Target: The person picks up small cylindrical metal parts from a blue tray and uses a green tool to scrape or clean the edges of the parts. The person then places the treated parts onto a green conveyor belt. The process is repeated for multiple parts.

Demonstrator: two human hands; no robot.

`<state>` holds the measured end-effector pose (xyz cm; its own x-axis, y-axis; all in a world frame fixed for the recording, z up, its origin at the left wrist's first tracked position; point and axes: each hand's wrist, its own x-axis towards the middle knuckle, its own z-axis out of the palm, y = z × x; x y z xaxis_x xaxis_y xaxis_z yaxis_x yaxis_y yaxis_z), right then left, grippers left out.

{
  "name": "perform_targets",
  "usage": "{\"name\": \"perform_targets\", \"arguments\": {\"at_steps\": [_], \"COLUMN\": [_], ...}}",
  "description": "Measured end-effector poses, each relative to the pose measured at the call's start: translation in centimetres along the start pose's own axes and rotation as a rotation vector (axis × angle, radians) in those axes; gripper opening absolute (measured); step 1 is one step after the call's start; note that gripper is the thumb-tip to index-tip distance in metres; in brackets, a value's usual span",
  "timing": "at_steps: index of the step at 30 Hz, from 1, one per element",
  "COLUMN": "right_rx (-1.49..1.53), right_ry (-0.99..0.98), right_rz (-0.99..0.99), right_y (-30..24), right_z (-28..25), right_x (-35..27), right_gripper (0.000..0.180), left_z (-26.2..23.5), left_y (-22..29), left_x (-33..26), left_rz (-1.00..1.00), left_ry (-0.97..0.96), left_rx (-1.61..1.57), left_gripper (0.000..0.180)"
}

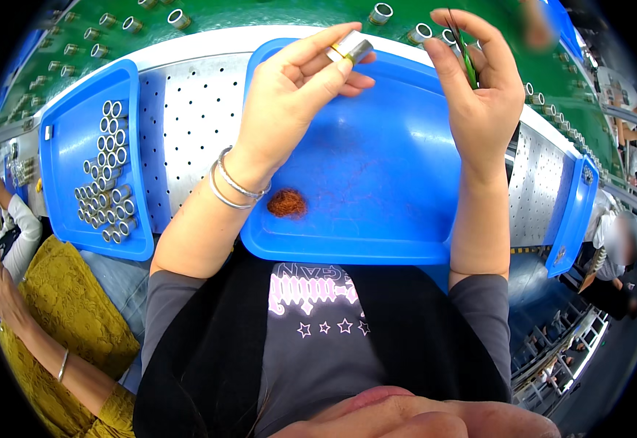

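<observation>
Between the thumb and fingers of my left hand (285,91) is a short metal cylinder (360,50) with a yellow band, tilted above the far edge of a blue tray (406,175). My right hand (483,98) is raised to the right of it, closed around a slim tool (467,58) with green sides and a dark pointed tip, which looks like tweezers. The tool and the cylinder are apart. A tangle of fine copper-coloured wire (287,204) lies in the tray's near left part, with loose strands scattered around it.
Left of me, another blue tray (140,212) holds many upright metal cylinders (107,175). A perforated metal surface (198,109) lies between the trays. Beyond, more cylinders stand on a green surface (231,14). A person in a yellow lace garment (70,292) sits close at left.
</observation>
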<state>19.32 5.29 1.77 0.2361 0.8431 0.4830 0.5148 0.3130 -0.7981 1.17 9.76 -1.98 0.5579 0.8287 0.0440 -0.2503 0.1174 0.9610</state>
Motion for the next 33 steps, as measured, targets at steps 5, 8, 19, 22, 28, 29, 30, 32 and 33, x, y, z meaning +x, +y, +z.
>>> {"name": "perform_targets", "arguments": {"at_steps": [5,8,19,22,28,29,30,32,33], "right_rx": [-0.093,-0.115,-0.132,-0.125,-0.143,-0.145,-0.145,-0.145,-0.145], "right_ry": [-0.15,-0.227,-0.178,-0.177,-0.181,-0.181,-0.183,-0.186,-0.185], "right_rz": [-0.213,-0.19,-0.101,-0.094,-0.095,-0.096,-0.092,-0.085,-0.08], "right_y": [-0.3,-0.9,-0.2,-0.3,-0.4,-0.4,-0.4,-0.5,-0.5], "right_z": [0.1,0.8,1.0,1.0,0.9,0.9,0.8,0.8,0.8], "right_x": [-0.2,-0.7,-0.9,-0.8,-0.8,-0.8,-0.8,-0.8,-0.8], "right_gripper": [0.026,0.023,0.016,0.016,0.015,0.015,0.014,0.014,0.014], "left_z": [-0.1,0.0,0.4,0.4,0.2,0.2,0.2,0.2,0.2], "left_y": [0.4,0.0,0.5,0.4,0.2,0.2,0.2,0.2,0.2], "left_x": [0.2,0.1,0.0,0.0,0.0,0.0,0.0,0.0,0.0], "left_rz": [-0.012,0.017,0.033,0.038,0.052,0.054,0.053,0.051,0.052], "left_ry": [0.041,0.089,0.056,0.047,0.034,0.033,0.033,0.031,0.031], "left_rx": [-0.099,-0.137,-0.131,-0.128,-0.13,-0.131,-0.131,-0.133,-0.132], "left_gripper": [0.046,0.048,0.048,0.049,0.049,0.049,0.049,0.049,0.049]}}
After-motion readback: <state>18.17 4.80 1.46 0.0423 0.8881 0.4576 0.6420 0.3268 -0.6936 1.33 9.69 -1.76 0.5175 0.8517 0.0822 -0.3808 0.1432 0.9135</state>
